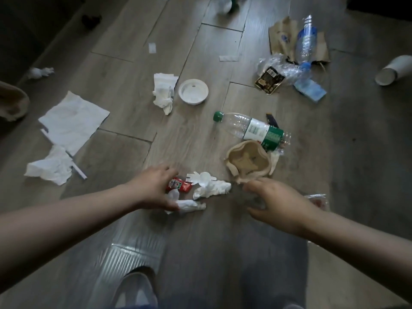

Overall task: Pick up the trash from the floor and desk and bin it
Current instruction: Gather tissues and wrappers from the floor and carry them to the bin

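Trash lies scattered on the wooden floor. My left hand [153, 188] reaches down with spread fingers over a red ketchup packet [179, 185], its thumb touching a twisted white tissue [190, 205]. A white plastic fork and spoon [200, 177] and another crumpled tissue [211, 189] lie between my hands. My right hand [275, 202] hovers with fingers curved, fingertips at the near edge of a crushed beige paper bowl [247, 162]; nothing shows in its grasp. A clear bottle with a green cap and label [252, 129] lies behind the bowl.
Further off are a white lid [193, 91], a tissue wad [163, 92], flat napkins [71, 121], a brown paper bag [282, 35] with a crushed blue-capped bottle [306, 42], wrappers [269, 80] and a paper cup [394, 70]. Clear plastic [317, 200] lies behind my right wrist. My shoe [136, 288] is below.
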A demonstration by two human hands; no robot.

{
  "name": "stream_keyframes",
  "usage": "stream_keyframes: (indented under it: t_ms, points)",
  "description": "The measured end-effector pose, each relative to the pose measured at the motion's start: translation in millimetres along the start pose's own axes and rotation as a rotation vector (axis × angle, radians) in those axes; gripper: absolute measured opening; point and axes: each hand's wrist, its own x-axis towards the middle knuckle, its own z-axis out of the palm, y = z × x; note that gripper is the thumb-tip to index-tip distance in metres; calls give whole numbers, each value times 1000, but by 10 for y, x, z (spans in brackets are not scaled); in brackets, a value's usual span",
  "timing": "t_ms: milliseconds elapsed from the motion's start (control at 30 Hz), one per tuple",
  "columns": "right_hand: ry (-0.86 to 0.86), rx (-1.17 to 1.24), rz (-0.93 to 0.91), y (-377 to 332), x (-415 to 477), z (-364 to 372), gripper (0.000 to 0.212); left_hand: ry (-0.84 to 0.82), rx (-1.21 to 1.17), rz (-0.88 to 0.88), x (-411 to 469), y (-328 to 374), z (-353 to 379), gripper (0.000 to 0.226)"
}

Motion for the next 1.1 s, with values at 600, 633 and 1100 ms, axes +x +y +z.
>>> stream_keyframes:
  t_ms: [600,633,1100]
  points:
    - [-15,-7,172,333,-233,182,45,69,-7,160,28,95,429,85]
    - [-13,-4,194,355,-246,172,45,75,-31,161,29,113,429,87]
    - [98,0,478,829,-429,373,72,97,-151,201,108,142,567,97]
